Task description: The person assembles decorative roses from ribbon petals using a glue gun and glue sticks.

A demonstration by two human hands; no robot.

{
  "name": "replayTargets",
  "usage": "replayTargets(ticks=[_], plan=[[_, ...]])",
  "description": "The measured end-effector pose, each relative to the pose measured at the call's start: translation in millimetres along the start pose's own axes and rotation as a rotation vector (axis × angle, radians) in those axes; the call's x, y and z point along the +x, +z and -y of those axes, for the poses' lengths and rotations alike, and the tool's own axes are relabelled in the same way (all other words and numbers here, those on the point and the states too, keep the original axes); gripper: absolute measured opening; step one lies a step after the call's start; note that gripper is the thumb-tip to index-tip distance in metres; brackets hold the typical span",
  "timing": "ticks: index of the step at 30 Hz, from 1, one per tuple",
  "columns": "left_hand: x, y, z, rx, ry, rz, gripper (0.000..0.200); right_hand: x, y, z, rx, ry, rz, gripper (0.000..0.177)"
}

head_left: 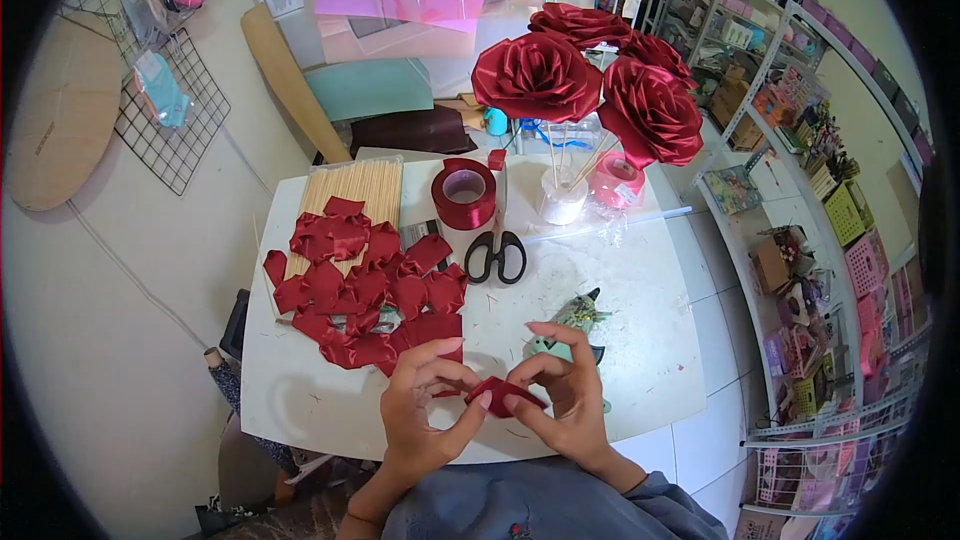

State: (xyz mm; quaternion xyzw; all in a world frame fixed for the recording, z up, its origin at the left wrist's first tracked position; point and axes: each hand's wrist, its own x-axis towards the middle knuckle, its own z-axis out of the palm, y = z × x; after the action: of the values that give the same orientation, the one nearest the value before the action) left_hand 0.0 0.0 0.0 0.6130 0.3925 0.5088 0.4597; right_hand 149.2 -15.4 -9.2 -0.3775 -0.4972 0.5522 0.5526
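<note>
Between my two hands is a small piece of dark red satin ribbon, pinched near the table's front edge. My left hand grips its left end between thumb and fingers. On the other end, my right hand holds it the same way, its fingers curled. Just beyond the right hand lies a mint-green tool with dark parts, partly hidden by the fingers. A loose pile of cut red ribbon pieces spreads beyond my left hand. Black-handled scissors rest farther back, beside a red ribbon roll.
Thin wooden sticks lie partly under the pile on the white table. Several large red ribbon roses stand on sticks in a white holder at the back right. A pink roll sits beside it. Crowded shelves line the right.
</note>
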Motion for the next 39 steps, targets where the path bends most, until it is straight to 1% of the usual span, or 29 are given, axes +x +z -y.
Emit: replayTargets(ticks=[2, 3, 5, 9, 11, 12, 14, 15, 17, 18, 20, 24, 26, 29, 30, 32, 33, 35, 36, 38, 39], plan=[[0, 0, -2, 0.022, -0.056, 0.053, 0.053, 0, -1, 2, -0.007, -0.013, -0.087, 0.058], [0, 2, -3, 0.012, -0.060, 0.051, 0.053, -2, -3, 4, -0.016, -0.007, -0.088, 0.058], [1, 4, -5, -0.055, -0.156, 0.121, 0.050, -2, -4, 5, -0.061, -0.051, -0.094, 0.060], [2, 2, -5, -0.031, -0.201, 0.147, 0.044, -3, -6, 6, -0.057, -0.032, -0.076, 0.060], [1, 1, -3, -0.064, -0.228, 0.119, 0.037, -2, -6, 5, -0.051, -0.073, -0.083, 0.060], [1, -1, -2, -0.063, -0.226, 0.118, 0.037, -2, -7, 5, -0.050, -0.074, -0.081, 0.060], [0, -3, 4, -0.196, -0.244, 0.073, 0.034, -2, -7, 5, 0.091, -0.069, -0.146, 0.048], [-1, -4, 6, -0.196, -0.244, 0.073, 0.034, -2, -7, 5, 0.090, -0.069, -0.146, 0.048], [-1, -4, 9, -0.236, -0.223, 0.060, 0.033, -2, -7, 4, 0.038, -0.052, -0.196, 0.033], [-1, -4, 8, -0.235, -0.222, 0.061, 0.033, -3, -8, 3, 0.038, -0.053, -0.197, 0.033], [0, -3, 5, -0.244, -0.252, 0.050, 0.036, -3, -8, 2, 0.091, -0.078, -0.206, 0.023], [-1, -6, 4, -0.280, -0.278, 0.078, 0.038, -3, -9, 3, 0.073, -0.077, -0.234, 0.022], [0, -11, 2, -0.302, -0.282, 0.276, 0.039, -3, -10, 1, -0.005, -0.114, -0.185, 0.021], [2, -9, -3, -0.282, -0.289, 0.320, 0.040, -4, -7, 6, -0.066, -0.099, -0.166, 0.020], [2, -7, -4, -0.282, -0.289, 0.318, 0.040, -3, -7, 6, -0.066, -0.098, -0.164, 0.020], [2, -5, -4, -0.390, -0.451, 0.226, 0.030, 0, -7, 5, -0.183, -0.180, -0.141, 0.019], [2, -5, -2, -0.391, -0.450, 0.227, 0.030, 1, -7, 5, -0.184, -0.181, -0.141, 0.019], [0, -6, 6, -0.381, -0.407, 0.251, 0.021, 2, -6, 7, -0.355, -0.282, -0.147, 0.021], [0, -6, 6, -0.381, -0.408, 0.251, 0.021, 3, -8, 6, -0.355, -0.281, -0.147, 0.021], [0, -6, 5, -0.388, -0.440, 0.233, 0.018, 4, -13, 6, -0.631, -0.527, -0.071, 0.028], [0, -7, 6, -0.388, -0.440, 0.232, 0.018, 4, -14, 7, -0.630, -0.526, -0.069, 0.028]])
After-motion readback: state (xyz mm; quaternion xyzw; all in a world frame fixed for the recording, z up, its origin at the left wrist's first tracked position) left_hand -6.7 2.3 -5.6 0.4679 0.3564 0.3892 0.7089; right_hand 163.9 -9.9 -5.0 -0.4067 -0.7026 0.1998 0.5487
